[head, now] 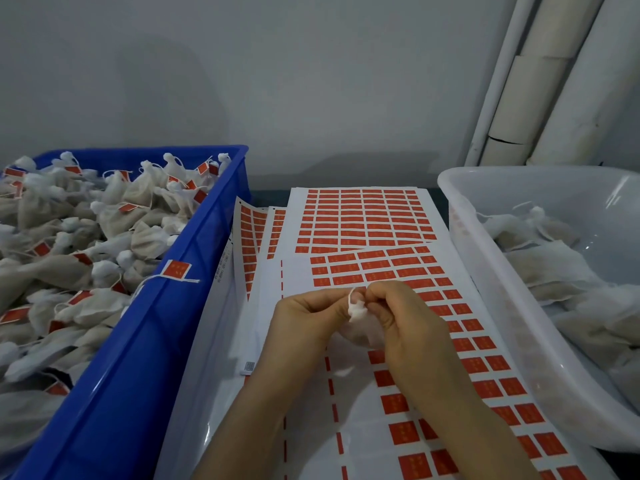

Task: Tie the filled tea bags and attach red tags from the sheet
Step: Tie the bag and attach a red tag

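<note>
Both forearms reach up from lower frame to centre. Left hand (pixel 304 315) and right hand (pixel 403 320) meet, fingers curled, fingertips pinching together.

The white mesh tea bag (pixel 360 332) is mostly hidden between both hands; print on the red rectangular tags (pixel 398 403), at six o'clock, is unreadable.

The blue crate (pixel 145 341) was smooth moulded plastic with a dull sheen. The tea bags (pixel 62 271) heaped in it were soft, matt white mesh cloth, tied with thin cotton-like string. The sheets (pixel 363 220) were white paper with a slight gloss, printed with matt red tags (pixel 405 433). The white tub (pixel 519 306) was translucent, glossy plastic that caught highlights. The bag (pixel 358 311) pinched between the hands looked like fine, slightly fuzzy fabric. The pipes (pixel 540 81) looked wrapped in matt white covering.
</note>
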`<state>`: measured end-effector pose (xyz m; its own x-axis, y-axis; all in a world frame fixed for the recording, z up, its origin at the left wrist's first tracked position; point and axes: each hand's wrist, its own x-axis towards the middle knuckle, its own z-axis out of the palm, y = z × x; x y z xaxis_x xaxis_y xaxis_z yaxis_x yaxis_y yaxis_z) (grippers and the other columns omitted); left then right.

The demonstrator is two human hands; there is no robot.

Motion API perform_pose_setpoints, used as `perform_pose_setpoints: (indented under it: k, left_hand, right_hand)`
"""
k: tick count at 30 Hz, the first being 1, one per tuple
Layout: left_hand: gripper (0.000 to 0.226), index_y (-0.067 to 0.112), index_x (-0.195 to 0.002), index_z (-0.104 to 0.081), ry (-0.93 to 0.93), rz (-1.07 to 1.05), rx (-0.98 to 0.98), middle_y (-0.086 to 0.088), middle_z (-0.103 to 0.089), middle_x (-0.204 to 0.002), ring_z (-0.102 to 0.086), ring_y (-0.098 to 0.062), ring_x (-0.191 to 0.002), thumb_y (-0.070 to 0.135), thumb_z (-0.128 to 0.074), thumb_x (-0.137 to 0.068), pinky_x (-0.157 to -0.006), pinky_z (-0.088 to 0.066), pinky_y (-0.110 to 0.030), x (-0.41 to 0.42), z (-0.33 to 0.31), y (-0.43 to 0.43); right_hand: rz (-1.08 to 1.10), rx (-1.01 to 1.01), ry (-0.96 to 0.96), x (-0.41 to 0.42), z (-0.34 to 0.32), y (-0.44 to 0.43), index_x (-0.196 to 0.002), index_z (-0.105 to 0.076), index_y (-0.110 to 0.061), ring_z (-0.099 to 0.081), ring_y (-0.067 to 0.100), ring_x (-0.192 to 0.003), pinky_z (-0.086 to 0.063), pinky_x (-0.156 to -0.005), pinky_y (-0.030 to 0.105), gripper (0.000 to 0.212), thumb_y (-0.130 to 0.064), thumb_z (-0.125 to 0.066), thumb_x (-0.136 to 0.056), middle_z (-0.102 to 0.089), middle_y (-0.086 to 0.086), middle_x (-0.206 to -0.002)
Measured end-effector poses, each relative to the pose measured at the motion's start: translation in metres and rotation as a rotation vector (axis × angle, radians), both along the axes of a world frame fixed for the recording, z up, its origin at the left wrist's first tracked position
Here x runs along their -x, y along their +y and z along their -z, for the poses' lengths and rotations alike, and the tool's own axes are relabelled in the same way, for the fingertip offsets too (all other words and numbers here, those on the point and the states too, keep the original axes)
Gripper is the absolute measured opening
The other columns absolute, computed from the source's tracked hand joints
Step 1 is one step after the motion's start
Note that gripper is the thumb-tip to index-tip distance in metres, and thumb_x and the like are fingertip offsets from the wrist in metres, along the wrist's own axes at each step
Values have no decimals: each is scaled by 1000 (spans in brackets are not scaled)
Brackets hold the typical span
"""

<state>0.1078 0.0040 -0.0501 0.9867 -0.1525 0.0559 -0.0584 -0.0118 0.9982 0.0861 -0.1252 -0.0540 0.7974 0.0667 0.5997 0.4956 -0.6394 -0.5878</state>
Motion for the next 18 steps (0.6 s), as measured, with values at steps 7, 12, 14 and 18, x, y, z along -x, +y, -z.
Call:
perform_pose_setpoints:
  k: [7, 12, 14, 18]
  left_hand:
    - [20, 33, -80, -72, 36, 25, 19, 21, -72, -79, -62, 11, -80, 37, -62, -64, -54, -44, -1, -4, 0, 6]
    - [12, 30, -89, -75, 74, 24, -144, 21, -71, -81, -64, -3, -82, 25, -65, -83, -57, -45, 1, -5, 6, 4]
    - [13, 32, -87, -75, 74, 32, -175, 21, -71, -82, -63, -4, -84, 22, -66, -84, -59, -45, 1, -5, 10, 3]
    - [17, 35, -76, -74, 41, 91, -131, 19, -72, -81, -66, -3, -82, 21, -67, -83, -64, -50, -7, -4, 7, 2]
  right_hand:
    - [-24, -77, -95, -2, 0, -3, -83, -68, -8, -53, 13, -85, -40, -80, 7, 38, -22, -33, -88, -61, 2, -85]
    - [43, -73, -45, -3, -2, -3, -71, -63, -13, -50, 11, -64, -41, -64, 6, 25, -2, -43, -80, -58, 2, -75]
    - [62, -70, -28, -3, -2, -3, -69, -61, -16, -50, 12, -62, -41, -61, 8, 23, -4, -44, -80, -57, -1, -72]
    - [90, -120, 21, -1, 0, -3, -75, -56, -26, -54, 4, -66, -38, -70, -2, 18, -13, -61, -87, -55, -15, -75]
